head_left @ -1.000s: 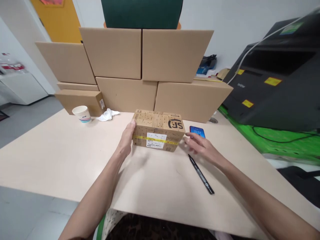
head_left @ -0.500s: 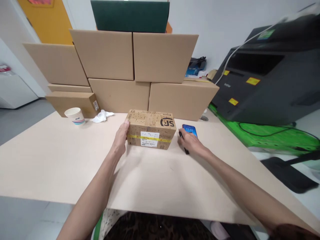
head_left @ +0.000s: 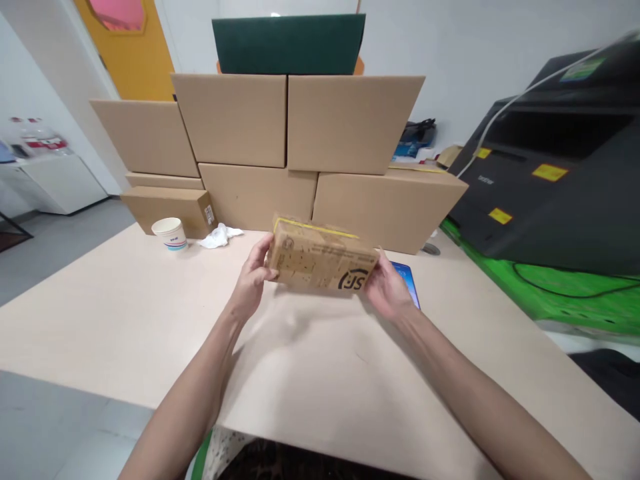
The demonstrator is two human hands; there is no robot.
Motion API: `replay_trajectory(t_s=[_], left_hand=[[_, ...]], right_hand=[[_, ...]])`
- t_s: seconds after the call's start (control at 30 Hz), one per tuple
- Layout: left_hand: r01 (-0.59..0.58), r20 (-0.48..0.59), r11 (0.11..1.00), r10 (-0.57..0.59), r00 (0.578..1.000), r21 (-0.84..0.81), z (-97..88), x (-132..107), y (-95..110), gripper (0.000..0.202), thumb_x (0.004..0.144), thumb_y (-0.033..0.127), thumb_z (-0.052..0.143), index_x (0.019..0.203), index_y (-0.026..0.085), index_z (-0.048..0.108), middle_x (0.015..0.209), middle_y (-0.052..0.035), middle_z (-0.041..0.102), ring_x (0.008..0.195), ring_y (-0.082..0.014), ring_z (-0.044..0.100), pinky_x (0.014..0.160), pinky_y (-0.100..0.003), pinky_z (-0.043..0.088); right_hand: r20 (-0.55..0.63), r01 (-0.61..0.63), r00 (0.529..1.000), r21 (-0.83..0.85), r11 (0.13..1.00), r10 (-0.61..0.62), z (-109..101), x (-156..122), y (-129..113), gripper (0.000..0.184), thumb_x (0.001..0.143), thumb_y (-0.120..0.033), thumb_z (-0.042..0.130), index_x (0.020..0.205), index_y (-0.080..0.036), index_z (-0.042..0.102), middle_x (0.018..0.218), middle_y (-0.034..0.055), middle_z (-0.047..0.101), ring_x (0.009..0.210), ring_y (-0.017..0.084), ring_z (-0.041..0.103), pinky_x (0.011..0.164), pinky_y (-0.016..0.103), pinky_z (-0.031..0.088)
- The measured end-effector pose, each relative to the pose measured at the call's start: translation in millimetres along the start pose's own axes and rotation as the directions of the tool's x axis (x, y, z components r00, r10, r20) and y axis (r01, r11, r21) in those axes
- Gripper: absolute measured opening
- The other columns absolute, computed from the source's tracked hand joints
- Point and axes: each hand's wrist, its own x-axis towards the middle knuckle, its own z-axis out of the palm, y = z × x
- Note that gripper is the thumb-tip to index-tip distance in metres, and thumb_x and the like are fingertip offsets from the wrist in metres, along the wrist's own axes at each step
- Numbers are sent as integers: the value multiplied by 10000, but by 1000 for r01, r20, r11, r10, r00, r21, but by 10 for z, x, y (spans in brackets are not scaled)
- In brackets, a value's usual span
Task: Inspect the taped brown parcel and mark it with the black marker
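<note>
A brown cardboard parcel box (head_left: 320, 260) with black "SF" print is tilted between my two hands, raised off the table. A strip of yellow tape runs along its far upper edge. My left hand (head_left: 253, 277) grips the left end, its thumb on the printed face. My right hand (head_left: 387, 287) supports the right end, with its fingers partly hidden behind the corner. Just right of that hand, a phone (head_left: 407, 283) with a lit blue screen lies on the table, partly covered by the hand.
Stacked cardboard boxes (head_left: 255, 193) stand along the back of the table (head_left: 320, 393), a dark green box (head_left: 290, 43) on top. A paper cup (head_left: 170, 235) and crumpled tissue (head_left: 220, 235) sit at the left. A black printer (head_left: 550, 180) stands at the right.
The parcel has been lifted and turned, so its printed face now tilts toward me. My right hand has moved from the slim black object by the phone to the box; that object no longer shows.
</note>
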Motion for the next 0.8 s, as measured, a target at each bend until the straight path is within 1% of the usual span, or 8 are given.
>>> replay_trajectory(t_s=[0.1, 0.23, 0.3, 0.4, 0.53, 0.6, 0.67, 0.8], left_hand=[[3, -35, 1000, -3, 999, -6, 8, -23, -11, 630, 695, 417, 780, 1288, 253, 645, 1563, -81, 559, 1487, -325, 453, 1105, -418, 460], [97, -229, 995, -96, 969, -7, 19, -21, -93, 560, 748, 616, 798, 1117, 228, 633, 1399, -97, 656, 1286, -295, 616, 923, -367, 547], [142, -294, 989, -145, 945, -33, 6, -13, -135, 611, 743, 640, 802, 1156, 230, 619, 1371, -97, 664, 1239, -288, 644, 883, -355, 562], [168, -220, 986, -168, 961, -19, -25, -11, -176, 695, 768, 612, 790, 1316, 232, 592, 1494, -122, 594, 1369, -320, 581, 994, -397, 553], [13, -57, 986, -4, 998, 165, -42, -36, -202, 795, 792, 628, 775, 1448, 262, 515, 1645, -132, 440, 1542, -336, 399, 1209, -465, 414], [-58, 17, 971, 56, 998, 231, -39, -57, -208, 875, 797, 677, 759, 1506, 276, 440, 1653, -144, 405, 1520, -344, 418, 1227, -495, 390], [-71, 77, 960, 52, 996, 272, -37, -76, -212, 950, 782, 693, 771, 1540, 281, 374, 1634, -166, 405, 1458, -359, 474, 1188, -522, 425], [-28, 106, 931, -11, 994, 364, -60, -80, -235, 1010, 756, 555, 855, 1554, 289, 295, 1629, -193, 389, 1434, -388, 479, 1140, -573, 443]], right_hand=[[-15, -31, 999, 115, 993, 33, -38, 26, 65, 499, 869, -725, 589, 1079, -287, 705, 1152, 66, 808, 1209, 297, 709, 886, 417, 603], [-19, -23, 999, 157, 987, 26, -74, 10, 192, 431, 848, -662, 644, 1041, -282, 706, 1157, 56, 807, 1237, 300, 698, 894, 411, 595], [-29, 11, 1000, 134, 991, -7, -81, 7, 244, 433, 819, -670, 663, 1020, -288, 701, 1133, 49, 804, 1240, 302, 691, 891, 409, 588], [-55, 67, 997, 106, 992, -62, -95, 23, 303, 430, 788, -668, 680, 1005, -297, 688, 1118, 39, 794, 1230, 299, 684, 893, 412, 580], [-83, 88, 994, 133, 987, -77, -116, 50, 332, 413, 775, -631, 689, 1031, -308, 667, 1133, 30, 779, 1207, 290, 687, 900, 424, 581], [-84, 99, 993, 135, 986, -88, -120, 49, 314, 411, 763, -600, 704, 1053, -311, 659, 1136, 28, 776, 1200, 285, 690, 904, 421, 583], [-69, 109, 992, 132, 985, -101, -123, 42, 281, 433, 736, -546, 743, 1089, -309, 657, 1132, 30, 776, 1185, 280, 696, 911, 413, 581], [-37, 119, 993, 134, 984, -115, -137, 45, 227, 478, 703, -479, 782, 1127, -293, 665, 1128, 44, 779, 1169, 278, 698, 929, 409, 574]])
